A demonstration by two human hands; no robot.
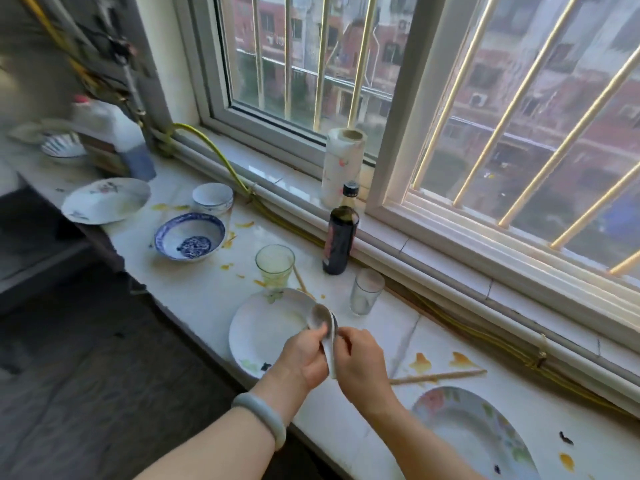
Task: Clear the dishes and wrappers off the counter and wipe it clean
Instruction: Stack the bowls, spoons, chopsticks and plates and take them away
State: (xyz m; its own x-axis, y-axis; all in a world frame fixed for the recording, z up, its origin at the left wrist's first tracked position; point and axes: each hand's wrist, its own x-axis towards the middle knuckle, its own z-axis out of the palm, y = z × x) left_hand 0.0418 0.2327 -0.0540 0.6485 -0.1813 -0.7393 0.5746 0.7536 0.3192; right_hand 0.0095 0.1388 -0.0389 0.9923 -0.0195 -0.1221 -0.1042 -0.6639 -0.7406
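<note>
Both of my hands meet over the right edge of a white plate (263, 327) on the marble counter (194, 292). My left hand (304, 355) grips stacked white ceramic spoons (323, 320), bowls pointing away from me. My right hand (360, 365) pinches the spoon handles from the right. A floral plate (467, 431) lies near right, with chopsticks (440, 375) and orange stains above it. Further left sit a blue-patterned bowl (188, 242), a small white bowl (212, 199) and another plate (105, 200). Two glasses (274, 266) (366, 292) stand by a dark bottle (341, 237).
A paper towel roll (343, 168) stands on the window sill. A large white jug (110, 133) and a striped bowl (64, 148) sit at the far left. A yellow hose (221, 157) runs along the sill. The counter's front edge drops to a dark floor on the left.
</note>
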